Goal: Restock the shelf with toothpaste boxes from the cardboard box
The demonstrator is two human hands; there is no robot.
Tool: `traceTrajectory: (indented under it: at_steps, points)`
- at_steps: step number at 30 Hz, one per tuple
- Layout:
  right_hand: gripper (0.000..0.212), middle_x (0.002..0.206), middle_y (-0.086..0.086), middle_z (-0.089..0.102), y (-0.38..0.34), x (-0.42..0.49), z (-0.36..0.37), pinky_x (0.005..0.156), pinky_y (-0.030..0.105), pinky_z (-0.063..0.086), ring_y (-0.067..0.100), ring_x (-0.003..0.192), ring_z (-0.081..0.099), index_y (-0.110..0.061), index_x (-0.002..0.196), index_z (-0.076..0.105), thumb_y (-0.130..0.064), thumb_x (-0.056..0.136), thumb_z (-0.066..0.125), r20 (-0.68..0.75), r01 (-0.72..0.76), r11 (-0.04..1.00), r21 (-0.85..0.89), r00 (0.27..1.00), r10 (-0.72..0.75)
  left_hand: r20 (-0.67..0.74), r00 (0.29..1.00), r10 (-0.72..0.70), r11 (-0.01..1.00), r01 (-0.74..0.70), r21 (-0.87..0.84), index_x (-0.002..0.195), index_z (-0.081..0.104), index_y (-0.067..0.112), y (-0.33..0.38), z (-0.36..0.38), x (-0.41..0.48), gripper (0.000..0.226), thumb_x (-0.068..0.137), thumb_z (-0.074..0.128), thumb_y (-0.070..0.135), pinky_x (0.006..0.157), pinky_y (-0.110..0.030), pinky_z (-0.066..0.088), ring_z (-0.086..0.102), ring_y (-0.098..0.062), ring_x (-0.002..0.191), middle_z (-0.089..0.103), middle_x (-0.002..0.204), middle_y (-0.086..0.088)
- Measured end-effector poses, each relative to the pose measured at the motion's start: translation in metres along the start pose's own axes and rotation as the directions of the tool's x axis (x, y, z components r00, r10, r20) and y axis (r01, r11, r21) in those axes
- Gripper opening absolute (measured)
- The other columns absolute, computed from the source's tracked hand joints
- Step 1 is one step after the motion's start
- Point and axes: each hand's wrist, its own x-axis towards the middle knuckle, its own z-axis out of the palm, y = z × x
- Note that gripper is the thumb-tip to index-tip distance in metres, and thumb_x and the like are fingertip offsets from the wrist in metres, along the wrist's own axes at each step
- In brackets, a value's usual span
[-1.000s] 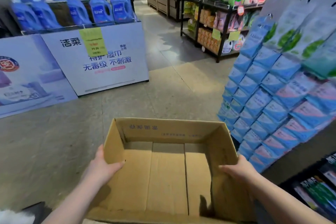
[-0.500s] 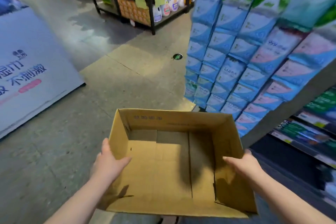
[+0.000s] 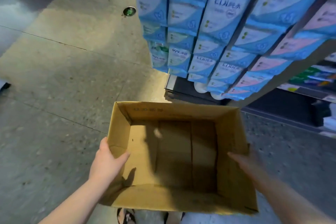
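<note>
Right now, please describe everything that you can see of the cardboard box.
The cardboard box is brown board, open on top, with nothing inside; seams of the bottom flaps show, and faint print on the far inner wall. The left hand grips its left wall, the blurred right hand its right wall, above the floor.

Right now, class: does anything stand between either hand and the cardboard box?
Nothing visible does. The left hand grips the left wall of the cardboard box, and the right hand, blurred, holds its right wall. The inside of the box shows only bare cardboard.
</note>
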Motion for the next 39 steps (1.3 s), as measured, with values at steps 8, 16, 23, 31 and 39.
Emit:
traceTrajectory:
  at_steps: [8,16,23,31,39]
  points:
    - [0.056,0.122,0.013,0.058,0.061,0.132,0.074,0.093,0.046,0.047,0.034,0.110,0.057,-0.017,0.130,0.044,-0.023,0.080,0.068,-0.022,-0.138,0.986,0.098,0.990,0.141,0.110,0.992,0.064,0.997,-0.068,0.037,0.139,0.024,0.017,-0.032,0.109,0.110,0.079,0.077,0.071,0.028,0.099,-0.046,0.041,0.049,-0.035,0.121,0.047,0.136,-0.013]
    - [0.063,0.123,0.012,0.060,0.118,0.250,0.146,0.062,0.029,0.047,0.028,0.094,0.061,-0.016,0.133,0.042,-0.025,0.078,0.071,0.028,-0.216,0.956,0.200,0.976,0.215,0.193,0.977,0.092,0.984,-0.119,0.132,0.139,0.028,0.019,-0.071,0.204,0.213,0.071,0.080,0.066,0.029,0.100,-0.045,0.042,0.050,-0.036,0.119,0.051,0.133,-0.013]
    - [0.065,0.126,0.010,0.058,0.154,0.320,0.188,0.067,0.032,0.049,0.026,0.101,0.060,-0.018,0.134,0.041,-0.027,0.077,0.071,0.070,-0.262,0.943,0.204,0.965,0.252,0.229,0.967,0.108,0.988,-0.130,0.084,0.135,0.032,0.019,-0.089,0.263,0.267,0.068,0.078,0.068,0.030,0.098,-0.041,0.041,0.050,-0.036,0.118,0.052,0.132,-0.011]
    - [0.072,0.128,0.008,0.057,0.169,0.359,0.208,0.066,0.031,0.048,0.026,0.107,0.059,-0.022,0.136,0.038,-0.029,0.074,0.073,0.051,-0.266,0.946,0.185,0.964,0.261,0.242,0.961,0.132,0.988,-0.147,0.043,0.134,0.036,0.020,-0.105,0.294,0.292,0.066,0.077,0.071,0.020,0.102,-0.038,0.043,0.052,-0.027,0.116,0.056,0.127,-0.006]
    - [0.092,0.142,0.009,0.042,0.160,0.352,0.210,0.099,0.043,0.043,0.030,0.123,0.047,-0.019,0.144,0.020,-0.030,0.071,0.075,-0.032,-0.174,0.984,0.038,0.984,0.175,0.220,0.956,0.194,0.980,-0.198,-0.001,0.129,0.038,0.017,-0.109,0.302,0.292,0.061,0.077,0.070,0.013,0.093,-0.026,0.043,0.052,-0.017,0.104,0.054,0.114,0.002]
